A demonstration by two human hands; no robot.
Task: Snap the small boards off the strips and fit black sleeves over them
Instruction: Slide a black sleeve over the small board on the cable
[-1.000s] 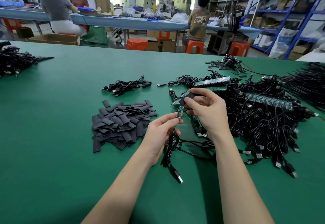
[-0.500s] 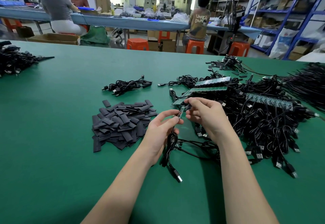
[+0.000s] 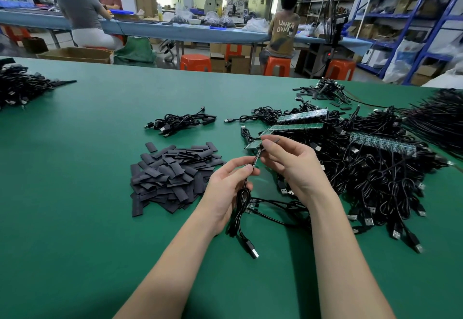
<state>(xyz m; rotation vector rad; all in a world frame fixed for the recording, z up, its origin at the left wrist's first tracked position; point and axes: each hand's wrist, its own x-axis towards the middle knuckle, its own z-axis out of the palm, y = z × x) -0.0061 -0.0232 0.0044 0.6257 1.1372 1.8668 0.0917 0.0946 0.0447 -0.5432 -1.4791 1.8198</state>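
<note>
My left hand (image 3: 229,189) pinches the lower end of a small green board (image 3: 256,159) and holds its coiled black USB cable (image 3: 240,208), whose plug hangs to the table. My right hand (image 3: 294,166) closes thumb and forefinger on the board's upper end. A thin dark edge, apparently the black sleeve (image 3: 276,140), pokes out behind the forefinger; the rest is hidden. A pile of flat black sleeves (image 3: 172,176) lies left of my hands. Green board strips (image 3: 300,126) rest on a heap of black cables (image 3: 375,183) to the right.
A small cable bundle (image 3: 180,123) lies beyond the sleeves. More cables sit at the far left (image 3: 20,88), far right (image 3: 441,118) and back (image 3: 325,90). The green table (image 3: 87,218) runs toward me. People sit at a blue bench behind.
My right hand came down from above the board, where the black sleeve showed plainly, to the board's top end; the sleeve is now mostly hidden in its fingers. My left hand stayed put.
</note>
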